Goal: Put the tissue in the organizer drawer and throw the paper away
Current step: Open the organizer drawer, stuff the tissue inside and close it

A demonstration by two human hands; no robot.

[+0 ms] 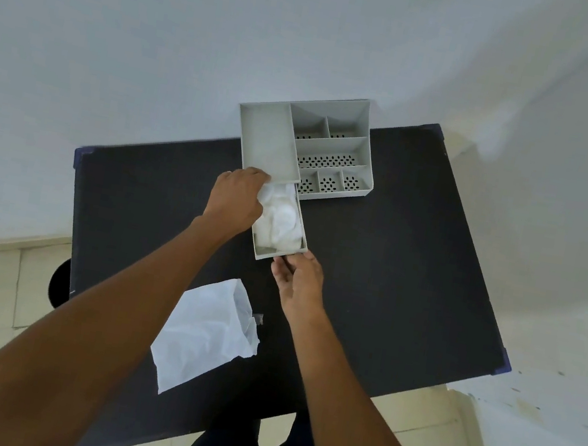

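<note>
So the tissue point(281, 222) is sitting bunched up in the pulled-out drawer point(281, 254) of the grey organizer point(265, 138), puffing up to about the rim from what I can tell. My left hand point(238, 200) is pressing down on its left side, fingers curled against the tissue at the drawer's edge, so that grip is narrow and on the tissue itself. My right hand point(300, 282) is resting at the drawer front, fingertips touching the lower lip; that grip is loosely curled, and I can't tell whether it's actually pinching a handle or just bracing.

The paper point(205, 336), a crumpled white wrapper, is lying flat on the black surface point(392, 278) nearer to me, well apart from the drawer and untouched.

Stuff I'm worrying about: if the tissue is riding higher than the drawer walls, it's probably going to snag on the organizer's top edge when the drawer slides in, and jam or tear. Pushing with the right while the left is in there means pinched fingers. The organizer looks light too, so a shove could skid it backward instead of closing anything.
</note>
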